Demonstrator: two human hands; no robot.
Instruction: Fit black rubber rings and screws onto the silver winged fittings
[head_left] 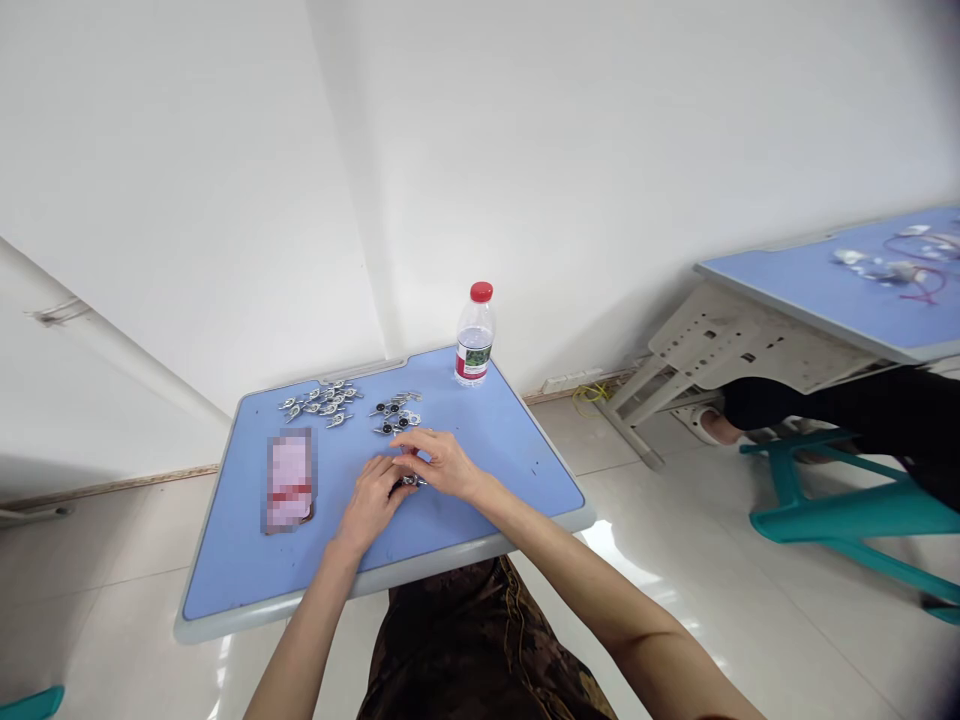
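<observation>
The left hand and right hand meet over a half-hidden metal part on a blue table. Beyond lie black-centred parts; far left, silver pieces; near left, a pixelated pink item; far right, a bottle.

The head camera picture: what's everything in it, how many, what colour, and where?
Blue-topped rectangular desk: one, blue, centre
Red-capped plastic bottle: one, clear, desk's far right
Blurred rectangular thing: one, pinkish, desk's left
Small metal parts: many, silvery, desk's far left
Black-disc metal parts: several, black and silver, beyond hands
Second rectangular desk: one, blue, right
Small wired pieces: several, white and red, second desk
Plastic stool: one, teal, right
Another person's trousered leg: at least one, black, right
Thin cable: tangled, yellow, floor
Painted wall: white, behind
Patterned trousers: one pair, dark, below desk
Left hand, right hand: two, bare, together above desk
</observation>
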